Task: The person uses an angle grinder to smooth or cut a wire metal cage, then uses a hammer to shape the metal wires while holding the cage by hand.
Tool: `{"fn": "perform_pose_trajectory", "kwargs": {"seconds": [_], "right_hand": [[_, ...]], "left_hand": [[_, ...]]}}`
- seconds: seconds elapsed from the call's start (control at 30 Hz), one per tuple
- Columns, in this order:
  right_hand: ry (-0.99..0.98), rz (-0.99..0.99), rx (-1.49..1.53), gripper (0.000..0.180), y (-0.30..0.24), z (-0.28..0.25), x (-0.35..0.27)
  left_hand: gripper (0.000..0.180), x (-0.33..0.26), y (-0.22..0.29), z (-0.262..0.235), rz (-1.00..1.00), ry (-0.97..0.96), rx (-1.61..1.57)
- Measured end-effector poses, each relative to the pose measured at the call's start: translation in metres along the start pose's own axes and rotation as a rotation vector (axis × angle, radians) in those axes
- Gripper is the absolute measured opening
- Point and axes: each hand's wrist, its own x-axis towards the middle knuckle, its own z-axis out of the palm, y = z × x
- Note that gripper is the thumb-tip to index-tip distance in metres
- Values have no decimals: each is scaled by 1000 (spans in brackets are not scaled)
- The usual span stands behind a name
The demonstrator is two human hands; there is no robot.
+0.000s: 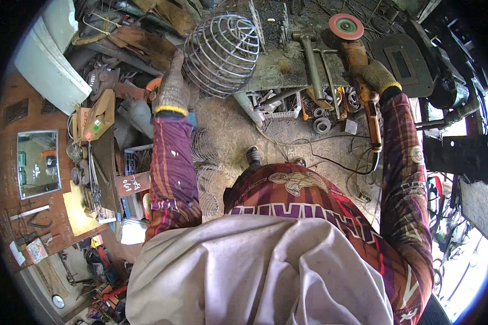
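My left hand [172, 88], in a grey knit glove with a yellow cuff, is closed at the left side of a round cage of bent metal wire [222, 53]. The cage tilts at the bench's front edge, and my fingertips are partly hidden against it. On the right, my gloved right hand [375, 76] wraps round the body of an orange angle grinder [355, 54]. The grinder's round disc [346, 26], reddish with a green centre, faces up at the far end. Its cord [358, 172] trails from the near end down to the floor.
Beside the grinder, a long-handled hammer [311, 62] and a dark welding shield [401, 64] lie on the bench [276, 67]. Below stand a white crate [281, 112] of metal scraps and several metal rings [322, 125]. Wire rings [203, 149] are stacked on the floor. Left is a cardboard box [98, 116].
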Motion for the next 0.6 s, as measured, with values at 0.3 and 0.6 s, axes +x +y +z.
{"fn": "perform_pose_trajectory", "kwargs": {"seconds": [0.3, 0.6], "right_hand": [[-11, -23, -114, 48, 25, 6, 16], [67, 230, 179, 55, 8, 6, -9]], "left_hand": [[59, 18, 1, 37, -236, -48, -360], [46, 21, 2, 42, -163, -76, -439]]}}
